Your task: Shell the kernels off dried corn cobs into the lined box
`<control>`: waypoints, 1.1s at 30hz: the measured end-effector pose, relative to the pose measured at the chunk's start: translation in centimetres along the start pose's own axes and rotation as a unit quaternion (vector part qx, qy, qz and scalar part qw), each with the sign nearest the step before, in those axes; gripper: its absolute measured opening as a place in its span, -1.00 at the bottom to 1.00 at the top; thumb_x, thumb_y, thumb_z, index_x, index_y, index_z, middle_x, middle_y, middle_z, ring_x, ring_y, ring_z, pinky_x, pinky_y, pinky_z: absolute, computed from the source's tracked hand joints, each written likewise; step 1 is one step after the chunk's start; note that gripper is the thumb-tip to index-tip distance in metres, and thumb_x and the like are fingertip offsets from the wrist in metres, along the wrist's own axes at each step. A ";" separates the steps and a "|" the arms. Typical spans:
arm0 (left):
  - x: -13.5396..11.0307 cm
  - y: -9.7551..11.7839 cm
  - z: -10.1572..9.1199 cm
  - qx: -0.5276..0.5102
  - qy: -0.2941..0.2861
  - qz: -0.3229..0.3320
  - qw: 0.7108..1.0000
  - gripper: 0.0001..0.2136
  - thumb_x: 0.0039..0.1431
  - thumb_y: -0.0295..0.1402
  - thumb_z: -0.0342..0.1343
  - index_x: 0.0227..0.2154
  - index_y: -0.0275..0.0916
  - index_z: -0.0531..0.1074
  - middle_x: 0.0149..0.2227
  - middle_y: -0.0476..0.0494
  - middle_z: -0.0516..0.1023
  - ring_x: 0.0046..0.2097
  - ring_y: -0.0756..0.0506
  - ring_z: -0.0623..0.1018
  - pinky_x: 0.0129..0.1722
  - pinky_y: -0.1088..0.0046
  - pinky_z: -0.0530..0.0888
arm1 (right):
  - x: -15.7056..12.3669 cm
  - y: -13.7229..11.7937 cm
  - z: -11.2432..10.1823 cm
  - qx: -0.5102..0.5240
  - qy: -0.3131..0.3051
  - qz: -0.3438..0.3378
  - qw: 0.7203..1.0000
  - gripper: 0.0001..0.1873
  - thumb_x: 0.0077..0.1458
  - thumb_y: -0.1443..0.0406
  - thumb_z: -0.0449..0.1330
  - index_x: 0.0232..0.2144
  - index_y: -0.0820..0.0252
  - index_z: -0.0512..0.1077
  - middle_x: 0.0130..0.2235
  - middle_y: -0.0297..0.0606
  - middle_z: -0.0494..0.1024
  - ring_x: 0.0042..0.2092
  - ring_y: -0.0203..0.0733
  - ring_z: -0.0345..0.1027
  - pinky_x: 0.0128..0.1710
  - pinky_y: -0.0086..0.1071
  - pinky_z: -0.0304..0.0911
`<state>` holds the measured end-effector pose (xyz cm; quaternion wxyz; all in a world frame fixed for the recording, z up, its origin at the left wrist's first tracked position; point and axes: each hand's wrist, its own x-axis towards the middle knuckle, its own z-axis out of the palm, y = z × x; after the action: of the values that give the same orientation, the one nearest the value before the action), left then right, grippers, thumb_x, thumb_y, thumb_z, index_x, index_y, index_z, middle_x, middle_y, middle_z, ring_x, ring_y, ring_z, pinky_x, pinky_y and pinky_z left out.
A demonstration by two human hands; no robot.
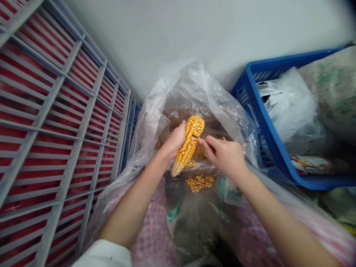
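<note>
My left hand (172, 142) is closed around a yellow corn cob (188, 144), which it holds upright over an open clear plastic bag (178, 92). Beside it, my right hand (225, 155) has its fingers curled and its thumb and forefinger pressed against the cob's right side. Loose kernels (199, 182) lie in a small heap in the bag below the cob. More kernels show just behind the cob.
A grey slatted rack (55, 122) with red behind it fills the left side. At the right stands a blue plastic crate (274, 148) holding white bags and a printed sack. A pale wall is behind. Pink checked cloth lies under the bag.
</note>
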<state>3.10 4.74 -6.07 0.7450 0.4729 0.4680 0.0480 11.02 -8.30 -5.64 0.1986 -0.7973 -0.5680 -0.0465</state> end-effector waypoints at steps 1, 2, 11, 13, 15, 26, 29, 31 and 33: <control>-0.1 0.2 0.0 -0.025 -0.034 -0.030 0.999 -0.55 0.18 -0.07 -0.26 -0.42 -0.27 0.42 -0.61 -0.08 0.46 -0.56 -0.04 0.45 -0.45 0.40 0.43 | 0.0 0.2 -0.1 0.000 0.008 -0.010 1.000 -0.55 0.19 0.14 -0.08 -0.63 0.21 0.34 -0.67 -0.36 0.41 -0.64 -0.39 0.20 -0.59 -0.45 -0.25; -0.2 0.4 0.0 -0.043 -0.064 -0.058 0.995 -0.56 0.19 -0.09 -0.26 -0.44 -0.28 0.42 -0.62 -0.08 0.45 -0.60 -0.03 0.43 -0.50 0.41 0.42 | 0.0 0.4 -0.2 0.001 0.014 -0.019 1.000 -0.55 0.18 0.14 -0.07 -0.63 0.21 0.34 -0.67 -0.36 0.40 -0.63 -0.39 0.20 -0.59 -0.46 -0.24; -1.0 1.6 -0.4 -0.033 -0.138 -0.119 0.983 -0.57 0.19 -0.10 -0.27 -0.41 -0.30 0.40 -0.63 -0.09 0.45 -0.63 -0.04 0.43 -0.61 0.43 0.40 | 0.3 0.8 -1.0 0.054 0.002 -0.037 0.998 -0.54 0.19 0.14 -0.09 -0.62 0.21 0.34 -0.66 -0.37 0.39 -0.62 -0.41 0.20 -0.58 -0.47 -0.18; -0.7 1.2 -0.5 -0.008 -0.079 -0.060 0.995 -0.58 0.20 -0.11 -0.27 -0.44 -0.29 0.39 -0.65 -0.07 0.43 -0.64 0.00 0.40 -0.58 0.45 0.40 | 0.3 0.9 -1.3 0.041 0.000 -0.027 0.999 -0.51 0.19 0.12 -0.10 -0.66 0.22 0.32 -0.68 -0.36 0.37 -0.63 -0.41 0.18 -0.59 -0.46 -0.21; -0.1 0.6 -0.8 0.030 -0.035 -0.008 0.999 -0.57 0.20 -0.10 -0.27 -0.45 -0.28 0.39 -0.63 -0.07 0.44 -0.62 -0.01 0.41 -0.52 0.43 0.41 | 0.3 0.9 -1.4 0.029 -0.011 -0.009 0.999 -0.49 0.19 0.10 -0.11 -0.66 0.22 0.32 -0.68 -0.36 0.36 -0.63 -0.40 0.17 -0.59 -0.46 -0.22; -0.4 0.4 -0.9 0.333 0.079 0.160 0.926 -0.50 0.21 -0.09 -0.33 -0.34 -0.33 0.44 -0.19 -0.30 0.54 -0.06 -0.20 0.45 -0.05 0.32 0.29 | 1.0 0.1 -1.5 -0.050 -0.139 0.037 0.988 -0.53 0.19 0.10 -0.13 -0.55 0.17 0.43 -0.58 -0.28 0.50 -0.58 -0.31 0.27 -0.56 -0.41 -0.27; -0.7 -0.1 -0.4 0.399 0.111 0.180 0.892 -0.46 0.21 -0.07 -0.37 -0.30 -0.33 0.44 -0.15 -0.37 0.52 -0.06 -0.23 0.45 -0.04 0.28 0.27 | 1.0 -0.4 -1.4 -0.072 -0.179 0.031 0.981 -0.55 0.18 0.14 -0.12 -0.52 0.17 0.45 -0.56 -0.23 0.51 -0.57 -0.27 0.30 -0.56 -0.41 -0.22; -0.8 -0.6 -0.1 0.414 0.128 0.182 0.883 -0.46 0.20 -0.05 -0.38 -0.31 -0.31 0.44 -0.18 -0.38 0.52 -0.07 -0.25 0.46 -0.04 0.26 0.26 | 0.9 -0.8 -1.2 -0.080 -0.199 0.039 0.976 -0.57 0.18 0.17 -0.11 -0.50 0.18 0.46 -0.55 -0.18 0.52 -0.57 -0.24 0.32 -0.56 -0.41 -0.19; -0.8 -1.0 0.2 0.400 0.138 0.185 0.887 -0.47 0.20 -0.05 -0.37 -0.33 -0.29 0.44 -0.19 -0.38 0.53 -0.06 -0.26 0.46 -0.03 0.25 0.25 | 0.8 -1.2 -1.0 -0.085 -0.201 0.057 0.974 -0.58 0.18 0.18 -0.11 -0.49 0.19 0.47 -0.54 -0.15 0.52 -0.56 -0.20 0.34 -0.57 -0.39 -0.18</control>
<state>2.41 3.68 -6.34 0.3988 0.7971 0.4497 0.0580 10.32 -7.61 -4.16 0.0139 -0.8353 -0.5440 0.0782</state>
